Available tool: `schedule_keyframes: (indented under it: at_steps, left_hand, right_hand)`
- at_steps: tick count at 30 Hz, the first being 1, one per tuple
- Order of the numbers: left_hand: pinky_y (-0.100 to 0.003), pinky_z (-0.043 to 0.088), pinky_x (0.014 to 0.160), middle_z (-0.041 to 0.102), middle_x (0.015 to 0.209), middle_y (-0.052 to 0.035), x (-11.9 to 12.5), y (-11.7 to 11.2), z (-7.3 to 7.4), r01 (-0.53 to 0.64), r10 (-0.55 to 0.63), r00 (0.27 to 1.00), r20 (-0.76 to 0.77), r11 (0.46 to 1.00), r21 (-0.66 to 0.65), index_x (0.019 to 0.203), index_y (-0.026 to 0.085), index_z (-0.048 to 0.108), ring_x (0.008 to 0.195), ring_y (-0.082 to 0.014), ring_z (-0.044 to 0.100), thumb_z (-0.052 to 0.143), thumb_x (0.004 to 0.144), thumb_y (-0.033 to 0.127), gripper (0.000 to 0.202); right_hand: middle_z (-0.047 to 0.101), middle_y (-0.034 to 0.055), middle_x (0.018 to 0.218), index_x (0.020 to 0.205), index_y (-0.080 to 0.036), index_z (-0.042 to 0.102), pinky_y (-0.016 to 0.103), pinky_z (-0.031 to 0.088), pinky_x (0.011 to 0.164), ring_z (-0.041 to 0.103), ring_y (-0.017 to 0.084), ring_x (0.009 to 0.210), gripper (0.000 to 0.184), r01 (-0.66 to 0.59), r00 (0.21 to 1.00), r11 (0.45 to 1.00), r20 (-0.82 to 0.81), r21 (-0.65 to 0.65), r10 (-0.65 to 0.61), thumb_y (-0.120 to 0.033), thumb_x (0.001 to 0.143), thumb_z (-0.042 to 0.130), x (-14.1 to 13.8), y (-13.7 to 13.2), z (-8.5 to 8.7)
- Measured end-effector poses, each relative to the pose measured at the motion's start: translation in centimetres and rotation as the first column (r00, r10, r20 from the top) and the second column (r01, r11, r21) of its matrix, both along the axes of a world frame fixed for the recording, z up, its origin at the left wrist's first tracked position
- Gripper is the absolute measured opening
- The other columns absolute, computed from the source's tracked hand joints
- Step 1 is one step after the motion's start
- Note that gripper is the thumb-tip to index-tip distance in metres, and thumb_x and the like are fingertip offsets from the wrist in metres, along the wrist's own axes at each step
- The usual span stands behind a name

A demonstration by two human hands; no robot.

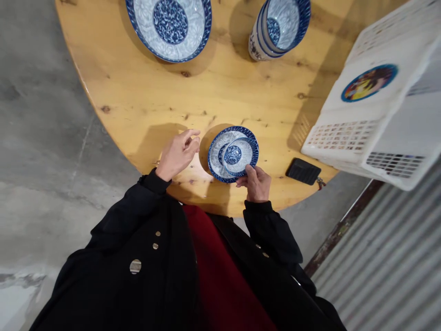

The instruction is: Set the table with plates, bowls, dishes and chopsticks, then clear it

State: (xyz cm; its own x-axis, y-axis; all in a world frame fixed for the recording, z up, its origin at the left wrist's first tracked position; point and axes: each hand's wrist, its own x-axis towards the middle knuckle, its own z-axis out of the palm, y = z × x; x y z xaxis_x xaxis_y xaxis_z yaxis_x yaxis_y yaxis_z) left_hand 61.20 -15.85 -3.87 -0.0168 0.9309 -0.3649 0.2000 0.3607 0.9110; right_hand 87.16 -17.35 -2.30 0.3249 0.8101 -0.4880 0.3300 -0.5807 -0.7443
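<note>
Near the front of the table, a small blue-and-white bowl (244,154) sits over the right part of a larger blue-and-white patterned bowl (214,161). My right hand (257,184) grips the small bowl's lower right rim, thumb on the upper side. Whether the small bowl rests on the larger one or hovers just above it, I cannot tell. Left of both, my left hand (179,154) is held over the wood with its fingers loosely bent and apart, holding nothing and not touching the bowls.
A big blue-and-white plate (193,32) lies at the back left of the round wooden table (138,101). Nested patterned cups (257,43) stand at the back. On the right are a white plastic basket (361,110) and a black phone-like object (303,171) near the edge.
</note>
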Motion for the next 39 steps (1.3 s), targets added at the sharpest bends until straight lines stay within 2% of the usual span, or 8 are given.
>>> schedule_keyframes:
  at_steps: [5,9,16,22,27,32,36,39]
  left_hand:
    - [-0.023,0.049,0.066,0.068,0.073,-0.0017,-0.5,0.1,-0.4,0.041,-0.041,0.999,0.006,0.999,0.018,0.119,0.014,0.063,0.064,-0.011,0.059,0.045,0.094,0.033,0.036]
    - [-0.023,0.046,0.061,0.067,0.072,-0.0016,-0.6,-0.2,-0.5,0.085,-0.085,0.996,-0.007,0.996,0.035,0.117,0.014,0.063,0.059,-0.0104,0.056,0.046,0.093,0.033,0.035]
    - [-0.023,0.044,0.058,0.068,0.074,-0.0016,-0.5,-2.9,0.3,0.082,-0.083,0.994,-0.076,0.997,-0.01,0.118,0.015,0.064,0.057,-0.0104,0.054,0.047,0.091,0.037,0.039]
    - [-0.023,0.044,0.059,0.068,0.074,-0.0012,1.6,-7.6,1.5,0.095,-0.098,0.992,-0.085,0.995,-0.041,0.113,0.017,0.066,0.059,-0.0115,0.056,0.047,0.09,0.036,0.036]
    - [-0.023,0.047,0.062,0.068,0.076,-0.0022,5.2,-12.9,2.6,0.172,-0.174,0.984,-0.022,0.982,-0.075,0.113,0.016,0.065,0.061,-0.0116,0.058,0.048,0.089,0.037,0.037]
    - [-0.023,0.046,0.062,0.068,0.075,-0.0019,8.3,-18.3,3.7,0.271,-0.272,0.962,-0.02,0.962,-0.04,0.112,0.015,0.066,0.059,-0.0111,0.057,0.049,0.087,0.039,0.039]
    - [-0.023,0.045,0.06,0.067,0.073,-0.0022,9.4,-22.0,4.9,0.279,-0.28,0.96,-0.013,0.959,-0.052,0.111,0.014,0.066,0.058,-0.0115,0.055,0.05,0.085,0.042,0.04]
    - [-0.024,0.045,0.061,0.067,0.073,-0.0021,9.3,-24.5,5.8,0.233,-0.236,0.971,-0.045,0.97,-0.07,0.11,0.015,0.066,0.058,-0.012,0.055,0.051,0.083,0.041,0.04]
  right_hand:
    - [0.065,-0.0012,0.057,0.094,-0.013,0.063,0.021,0.046,0.038,0.054,0.009,0.039,0.043,0.163,0.986,0.986,-0.033,0.037,-0.162,-0.051,0.076,0.067,0.1,-2.5,1.1]
    - [0.064,-0.0014,0.058,0.099,-0.013,0.064,0.02,0.045,0.038,0.054,0.009,0.04,0.047,0.242,0.968,0.97,-0.07,0.031,-0.24,-0.053,0.075,0.068,-0.4,-5.1,1.1]
    - [0.063,-0.0025,0.058,0.098,-0.015,0.063,0.022,0.045,0.04,0.054,0.01,0.041,0.046,0.198,0.963,0.98,-0.178,-0.033,-0.2,-0.052,0.071,0.068,-0.7,-8.9,-0.5]
    - [0.064,-0.002,0.061,0.099,-0.015,0.065,0.022,0.045,0.041,0.055,0.009,0.044,0.047,0.159,0.95,0.984,-0.26,-0.083,-0.175,-0.051,0.069,0.068,1.4,-14.2,-2.3]
    - [0.065,-0.0011,0.059,0.093,-0.015,0.066,0.024,0.046,0.04,0.055,0.011,0.043,0.046,0.263,0.91,0.959,-0.303,-0.101,-0.281,-0.051,0.064,0.069,3.5,-20.8,-3.2]
    - [0.065,-0.0007,0.058,0.091,-0.015,0.065,0.024,0.046,0.04,0.056,0.012,0.043,0.046,0.36,0.854,0.929,-0.371,-0.084,-0.364,-0.049,0.061,0.07,4.5,-26.4,-3.0]
    - [0.065,-0.0005,0.058,0.091,-0.014,0.065,0.022,0.045,0.04,0.056,0.011,0.043,0.045,0.371,0.829,0.927,-0.433,-0.047,-0.354,-0.047,0.061,0.068,4.4,-28.5,-2.7]
    - [0.065,-0.0004,0.059,0.091,-0.014,0.065,0.022,0.044,0.04,0.056,0.011,0.043,0.044,0.339,0.83,0.941,-0.467,-0.014,-0.306,-0.046,0.062,0.066,3.8,-28.9,-2.6]
